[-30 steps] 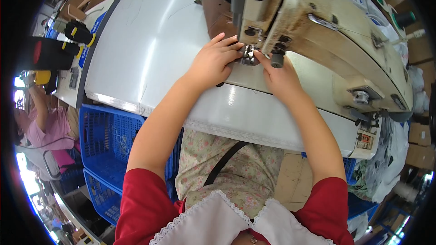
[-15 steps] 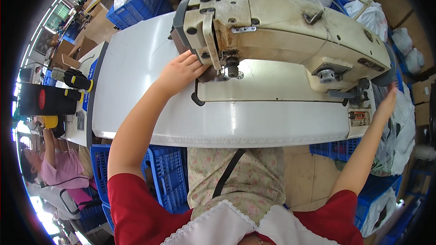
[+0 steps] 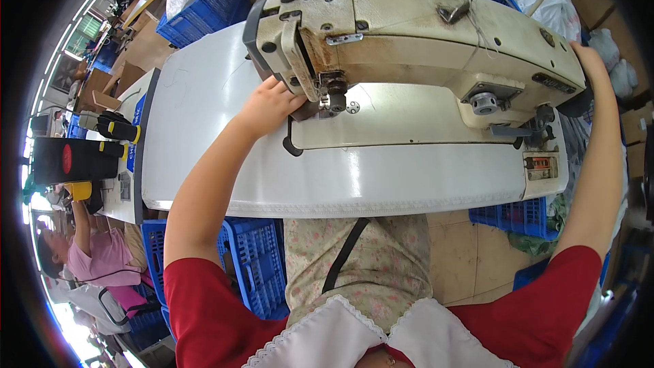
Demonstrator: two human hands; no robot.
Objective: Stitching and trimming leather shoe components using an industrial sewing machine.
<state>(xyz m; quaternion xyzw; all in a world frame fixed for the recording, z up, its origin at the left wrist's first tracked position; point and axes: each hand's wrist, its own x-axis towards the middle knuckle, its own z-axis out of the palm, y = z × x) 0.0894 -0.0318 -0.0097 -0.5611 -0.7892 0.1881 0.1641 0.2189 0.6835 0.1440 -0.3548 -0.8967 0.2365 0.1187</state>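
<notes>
A cream sewing machine (image 3: 402,54) with rusty stains stands on a white table. My left hand (image 3: 271,108) is beside the needle area, its fingers closed on a dark brown piece (image 3: 306,112) under the presser foot (image 3: 328,109). The machine's head hides some fingertips and much of the piece, whose material I cannot make out. At the machine's right end, my right hand (image 3: 590,61) is bent over the top of the dark handwheel (image 3: 579,105) and grips it. Its fingertips are partly hidden.
Blue crates (image 3: 255,266) stand under the table (image 3: 225,163) and behind it. White plastic bags (image 3: 552,17) lie at the back right. Thread runs over the machine. At far left, a person in pink (image 3: 102,252) sits by another table with a black box (image 3: 75,160).
My right hand has moved from the handwheel's lower near side up over its top, the elbow swinging outward. My left hand stays on the brown piece. The whole view has shifted slightly.
</notes>
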